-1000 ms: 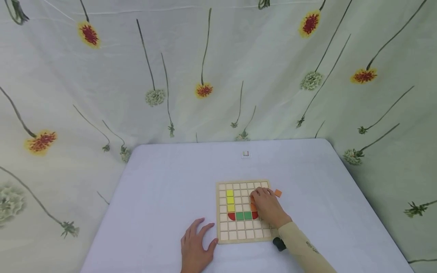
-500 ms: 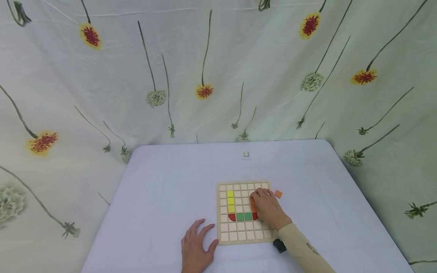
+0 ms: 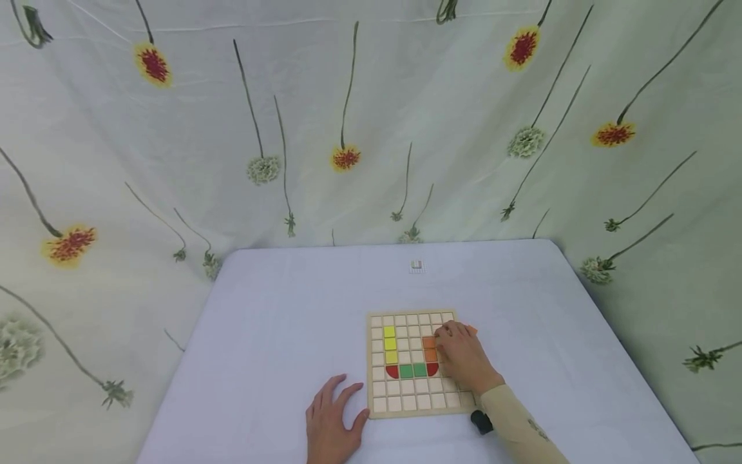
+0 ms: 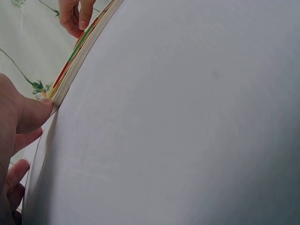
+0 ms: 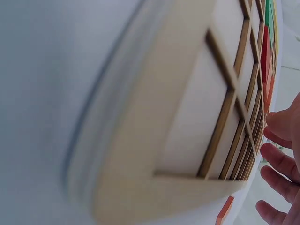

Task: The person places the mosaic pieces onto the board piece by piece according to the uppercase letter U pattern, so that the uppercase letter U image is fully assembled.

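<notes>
A square wooden grid board (image 3: 422, 414) lies on the table. Set in its cells are a column of yellow tiles (image 3: 390, 344), two green tiles (image 3: 413, 370), two red rounded pieces (image 3: 392, 372) and two orange tiles (image 3: 429, 348). Over the board's right side hovers my right hand (image 3: 466, 357), fingers loosely bent and holding nothing in the right wrist view. Beyond the board's edge lies a loose orange tile (image 5: 224, 211), mostly covered by that hand in the head view. My left hand (image 3: 332, 422) rests with spread fingers, its thumb (image 4: 35, 115) touching the board's near left corner.
A small printed card (image 3: 417, 266) with a coloured pattern lies farther back on the white-covered table (image 3: 290, 309). Beside the right sleeve (image 3: 522, 419) is a small black object (image 3: 482, 422). A flower-printed cloth (image 3: 377, 96) hangs behind the table.
My right hand has shifted right, away from the orange tiles, and both now show in full. It now covers most of the loose orange tile. The left hand stays in place.
</notes>
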A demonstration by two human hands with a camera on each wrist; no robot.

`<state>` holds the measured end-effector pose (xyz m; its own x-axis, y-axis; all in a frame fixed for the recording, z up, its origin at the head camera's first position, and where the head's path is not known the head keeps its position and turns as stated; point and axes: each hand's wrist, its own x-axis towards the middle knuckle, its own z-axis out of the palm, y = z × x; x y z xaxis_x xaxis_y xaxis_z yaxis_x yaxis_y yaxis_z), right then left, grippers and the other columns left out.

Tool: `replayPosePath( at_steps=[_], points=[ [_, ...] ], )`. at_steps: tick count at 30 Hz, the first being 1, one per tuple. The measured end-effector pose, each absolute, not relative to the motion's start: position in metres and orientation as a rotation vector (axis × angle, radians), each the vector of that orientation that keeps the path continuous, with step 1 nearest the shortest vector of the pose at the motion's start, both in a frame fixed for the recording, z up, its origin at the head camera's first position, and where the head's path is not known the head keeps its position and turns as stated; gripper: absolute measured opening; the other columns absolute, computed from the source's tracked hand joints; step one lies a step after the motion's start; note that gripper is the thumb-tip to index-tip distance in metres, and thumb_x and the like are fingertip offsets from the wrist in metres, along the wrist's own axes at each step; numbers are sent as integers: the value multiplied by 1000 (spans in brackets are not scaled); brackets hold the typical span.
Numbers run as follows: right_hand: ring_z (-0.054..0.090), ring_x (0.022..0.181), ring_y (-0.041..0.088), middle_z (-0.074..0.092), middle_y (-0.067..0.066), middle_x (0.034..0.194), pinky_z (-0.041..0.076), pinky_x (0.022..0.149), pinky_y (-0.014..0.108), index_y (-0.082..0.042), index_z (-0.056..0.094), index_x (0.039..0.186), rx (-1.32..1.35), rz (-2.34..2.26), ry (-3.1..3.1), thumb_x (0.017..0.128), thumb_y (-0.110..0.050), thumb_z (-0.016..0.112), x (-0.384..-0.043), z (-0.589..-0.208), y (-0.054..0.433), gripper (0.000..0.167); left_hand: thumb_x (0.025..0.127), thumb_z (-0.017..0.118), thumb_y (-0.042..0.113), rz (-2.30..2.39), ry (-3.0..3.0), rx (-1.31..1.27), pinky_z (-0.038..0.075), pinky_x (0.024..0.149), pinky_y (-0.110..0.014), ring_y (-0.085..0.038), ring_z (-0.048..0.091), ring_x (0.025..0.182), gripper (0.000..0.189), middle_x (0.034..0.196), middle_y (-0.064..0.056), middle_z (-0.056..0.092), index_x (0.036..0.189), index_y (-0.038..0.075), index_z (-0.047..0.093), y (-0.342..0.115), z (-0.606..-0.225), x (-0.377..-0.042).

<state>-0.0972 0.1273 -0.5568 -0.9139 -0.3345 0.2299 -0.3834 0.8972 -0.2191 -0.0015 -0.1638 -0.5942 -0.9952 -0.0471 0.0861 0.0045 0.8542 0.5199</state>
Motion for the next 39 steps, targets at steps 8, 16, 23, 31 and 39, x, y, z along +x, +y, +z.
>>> replayPosePath(
  at_steps=[8,16,23,31,39],
  points=[
    [58,122,34,63,14,121,46,105,56,-5,65,115,406,406,-2891,93,-10,71,-97,-555,149,23,80,84,36,-821,-2926,25,37,107,-60,-31,44,138,44,147,0,49,122,31,70,-164,-594,-2],
    [57,127,37,62,18,129,45,106,60,-3,63,122,257,363,-2980,94,-11,69,-98,-555,168,30,80,83,36,-814,-2926,26,38,106,-61,-31,44,138,44,147,0,49,122,32,70,-165,-595,-3],
    [58,123,36,62,18,129,46,104,60,-4,62,123,203,361,-3009,93,-13,73,-97,-562,175,34,80,84,35,-812,-2937,48,37,108,-61,-31,44,139,44,147,0,49,122,31,70,-163,-595,-3],
    [63,113,33,65,15,120,50,99,60,-5,65,116,199,361,-2959,91,-9,75,-97,-562,178,28,80,84,35,-819,-2925,43,37,107,-61,-31,44,138,44,147,0,49,121,32,70,-162,-595,-2],
    [65,102,30,66,11,108,52,94,58,-6,67,109,212,348,-2923,89,-4,75,-94,-561,181,22,80,84,34,-825,-2939,56,37,108,-62,-31,44,138,44,147,0,49,121,31,70,-161,-593,-2]
  ],
)
